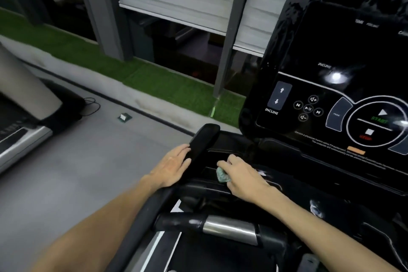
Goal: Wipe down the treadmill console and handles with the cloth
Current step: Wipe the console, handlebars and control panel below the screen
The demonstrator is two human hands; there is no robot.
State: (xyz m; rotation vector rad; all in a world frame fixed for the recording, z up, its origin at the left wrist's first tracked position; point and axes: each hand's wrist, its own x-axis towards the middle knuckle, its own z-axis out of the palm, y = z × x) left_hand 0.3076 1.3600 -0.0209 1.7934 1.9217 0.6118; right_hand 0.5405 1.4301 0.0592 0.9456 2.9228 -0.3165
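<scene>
Flat-fingered, my left hand [172, 166] rests open against the black side handle [204, 146], bracing me; my right hand [242, 178] clutches the green cloth [221, 175], balled small to reach into the tray recess [220, 154] below the console [331, 95], whose glossy screen probably waits its turn

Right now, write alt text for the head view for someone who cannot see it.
A person's right hand holds a bunched green cloth against the tray below a treadmill console, while the left hand rests flat against the black handle. The console shows incline, start and stop buttons.
</scene>
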